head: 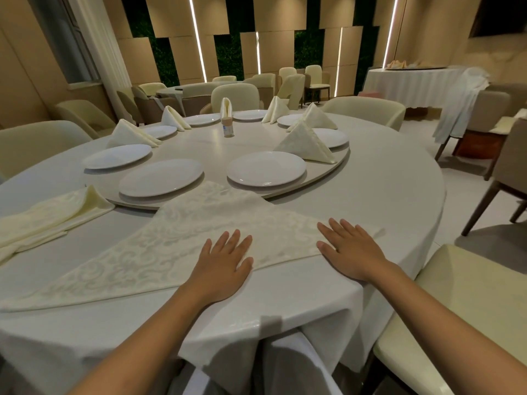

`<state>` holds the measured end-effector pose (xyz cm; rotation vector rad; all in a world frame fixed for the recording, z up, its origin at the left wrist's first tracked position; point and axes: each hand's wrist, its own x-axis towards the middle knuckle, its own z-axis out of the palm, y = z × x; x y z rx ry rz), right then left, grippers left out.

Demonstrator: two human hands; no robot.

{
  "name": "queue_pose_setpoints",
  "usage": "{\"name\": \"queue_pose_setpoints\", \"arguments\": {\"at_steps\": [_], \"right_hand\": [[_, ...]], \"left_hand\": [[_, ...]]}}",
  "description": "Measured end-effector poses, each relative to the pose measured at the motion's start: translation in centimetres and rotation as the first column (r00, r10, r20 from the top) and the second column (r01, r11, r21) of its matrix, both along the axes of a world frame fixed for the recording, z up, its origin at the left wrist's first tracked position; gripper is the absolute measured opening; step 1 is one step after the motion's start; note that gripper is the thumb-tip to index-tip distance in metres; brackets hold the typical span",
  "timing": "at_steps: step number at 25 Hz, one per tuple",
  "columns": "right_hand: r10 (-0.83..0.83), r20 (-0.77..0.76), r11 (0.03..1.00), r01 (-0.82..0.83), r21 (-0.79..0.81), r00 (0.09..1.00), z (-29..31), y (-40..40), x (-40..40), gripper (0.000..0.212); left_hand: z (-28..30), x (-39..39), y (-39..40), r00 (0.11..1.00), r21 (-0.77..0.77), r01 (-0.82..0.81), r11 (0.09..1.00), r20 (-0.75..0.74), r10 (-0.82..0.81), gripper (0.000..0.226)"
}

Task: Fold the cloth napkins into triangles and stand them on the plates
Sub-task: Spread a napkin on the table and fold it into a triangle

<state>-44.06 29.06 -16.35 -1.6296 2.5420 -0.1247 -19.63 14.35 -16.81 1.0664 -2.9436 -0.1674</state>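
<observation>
At the far left, near the table's edge, a loose pile of cream napkins (54, 215) is lying bunched on the white tablecloth (385, 195), one corner touching the rim of the round turntable (343, 155). Just right of it, a patterned napkin (185, 232) is lying flat in a wide triangle, its long folded edge running along the near side and its point reaching over the turntable's near rim, between two plates.

The left hand (221, 262) is resting palm down on the near edge of this napkin, fingers straight and spread, gripping nothing. Further right, the right hand (349, 249) is pressing flat in the same way on the napkin's right corner, fingers extended, also holding nothing.

On the turntable, the near left plate (161, 178) and the near right plate (266, 168) are sitting bare, and another bare plate (117, 156) is sitting further left. Beyond them, folded napkins are standing as triangles around the ring: one at the left (128, 135), and one at the right (306, 143) standing just beside a plate rather than clearly on it. A small bottle (228, 126) is standing near the turntable's middle. At the right, a cream chair (470, 309) is sitting beside the table.
</observation>
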Motion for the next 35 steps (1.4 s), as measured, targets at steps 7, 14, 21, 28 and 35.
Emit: {"name": "queue_pose_setpoints", "arguments": {"at_steps": [7,14,21,28,35], "right_hand": [[0.155,-0.008,0.976,-0.154,-0.153,0.988,1.4,-2.0,5.3,0.053],[0.43,0.041,0.874,-0.405,-0.268,0.902,1.5,-6.8,15.3,0.05],[0.63,0.031,0.728,-0.577,-0.371,0.776,1.4,-10.3,21.8,0.039],[0.635,0.034,0.715,-0.571,-0.404,0.772,-0.1,-11.4,22.4,0.031],[0.609,0.013,0.734,-0.557,-0.388,0.793,0.6,-11.5,22.9,0.03]], "left_hand": [[1.6,1.7,1.4,0.918,0.101,0.013,0.995,-0.396,0.028,0.045],[1.9,9.6,1.6,0.874,0.083,-0.152,0.985,-0.454,0.173,0.037],[0.4,17.4,-1.3,0.817,0.097,-0.333,0.938,-0.467,0.338,0.035],[-0.5,23.6,-6.5,0.791,0.107,-0.453,0.885,-0.41,0.454,0.036],[2.8,26.0,-10.7,0.672,0.129,-0.699,0.704,-0.217,0.708,0.03]]}}
